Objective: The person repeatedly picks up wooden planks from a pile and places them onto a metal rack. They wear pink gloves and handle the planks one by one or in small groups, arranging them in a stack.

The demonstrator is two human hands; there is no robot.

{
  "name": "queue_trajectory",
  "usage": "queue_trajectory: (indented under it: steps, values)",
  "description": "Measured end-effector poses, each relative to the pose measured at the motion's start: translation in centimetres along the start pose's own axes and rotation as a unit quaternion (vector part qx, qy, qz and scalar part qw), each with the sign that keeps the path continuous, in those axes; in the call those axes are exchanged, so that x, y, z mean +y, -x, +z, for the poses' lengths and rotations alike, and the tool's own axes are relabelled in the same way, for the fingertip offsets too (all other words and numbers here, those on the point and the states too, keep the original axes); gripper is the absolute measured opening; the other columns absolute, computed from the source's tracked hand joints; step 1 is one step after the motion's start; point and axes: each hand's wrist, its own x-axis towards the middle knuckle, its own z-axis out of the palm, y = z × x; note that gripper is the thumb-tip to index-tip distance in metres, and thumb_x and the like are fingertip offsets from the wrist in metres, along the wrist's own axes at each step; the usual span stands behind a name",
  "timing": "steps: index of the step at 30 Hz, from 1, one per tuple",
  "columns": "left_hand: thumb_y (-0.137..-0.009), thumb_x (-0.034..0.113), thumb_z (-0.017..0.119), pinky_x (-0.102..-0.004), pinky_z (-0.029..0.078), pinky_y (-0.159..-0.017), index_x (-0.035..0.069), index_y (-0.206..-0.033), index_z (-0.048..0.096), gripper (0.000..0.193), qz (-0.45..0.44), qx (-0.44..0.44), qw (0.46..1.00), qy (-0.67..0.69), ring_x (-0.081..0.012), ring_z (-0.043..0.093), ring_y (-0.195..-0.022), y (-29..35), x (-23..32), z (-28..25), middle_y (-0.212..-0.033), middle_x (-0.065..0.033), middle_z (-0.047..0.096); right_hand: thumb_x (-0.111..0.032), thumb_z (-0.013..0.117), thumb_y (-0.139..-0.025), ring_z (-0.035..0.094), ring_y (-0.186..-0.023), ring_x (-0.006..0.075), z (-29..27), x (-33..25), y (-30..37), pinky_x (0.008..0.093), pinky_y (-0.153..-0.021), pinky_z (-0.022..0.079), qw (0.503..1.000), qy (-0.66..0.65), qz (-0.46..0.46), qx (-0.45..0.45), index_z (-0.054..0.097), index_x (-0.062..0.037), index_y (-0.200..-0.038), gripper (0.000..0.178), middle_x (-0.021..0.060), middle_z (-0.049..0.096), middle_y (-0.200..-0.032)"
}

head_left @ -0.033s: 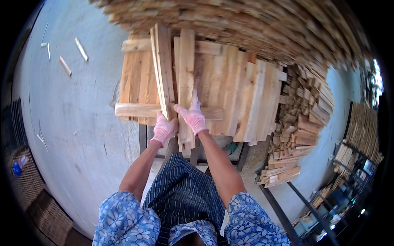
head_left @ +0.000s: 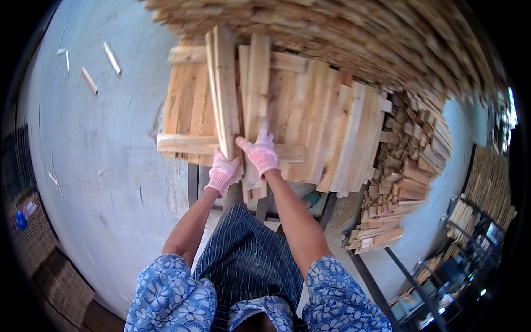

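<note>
My left hand (head_left: 223,168), in a pink glove, is closed around the near end of a pair of wooden boards (head_left: 223,91) standing slightly raised and tilted. Some of its fingers are hidden under the wood. My right hand (head_left: 260,152), also gloved in pink, lies on a wooden plank (head_left: 257,83) just to the right, thumb and forefinger stretched apart. Both pieces rest across two crosswise wooden strips (head_left: 188,144), which lie on a layer of side-by-side boards (head_left: 310,122).
A tall stack of timber (head_left: 343,39) rises along the far side. Piled short wood pieces (head_left: 406,177) stand at the right, beside dark metal rails (head_left: 404,276). Wood scraps (head_left: 112,58) lie on the grey floor (head_left: 110,144) at left.
The view has shifted slightly, and the boards sit a little differently in it. Both hands keep nearly the same places on the wood.
</note>
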Motion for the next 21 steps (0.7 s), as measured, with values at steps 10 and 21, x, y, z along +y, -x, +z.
queue_trajectory:
  steps: [10,21]
  values:
    - [-0.077,0.015,0.083,-0.0376,0.055,-0.094,0.002,-0.144,0.044,0.079,0.025,-0.069,0.957,0.280,-0.0224,0.066,-0.106,-0.8,-6.7,-7.4,-0.120,-0.0127,0.068,-0.039,0.081,-0.081,0.039,-0.144,0.0472,-1.0,4.5,-4.0,0.0477,-0.119,0.036,0.999,0.033,0.009,-0.005,0.009,-0.0156,-0.165,0.113,0.0343,0.036,-0.156]
    - [-0.082,0.018,0.072,-0.0451,0.048,-0.102,-0.002,-0.140,0.047,0.066,0.041,0.196,0.977,-0.077,-0.0367,0.060,-0.113,-7.8,-4.2,-4.3,-0.122,-0.0266,0.061,-0.037,0.074,-0.089,0.039,-0.139,0.0523,4.0,11.9,3.6,0.0523,-0.115,0.040,0.984,0.163,0.004,0.069,0.012,-0.0148,-0.165,0.101,0.0353,0.028,-0.155]
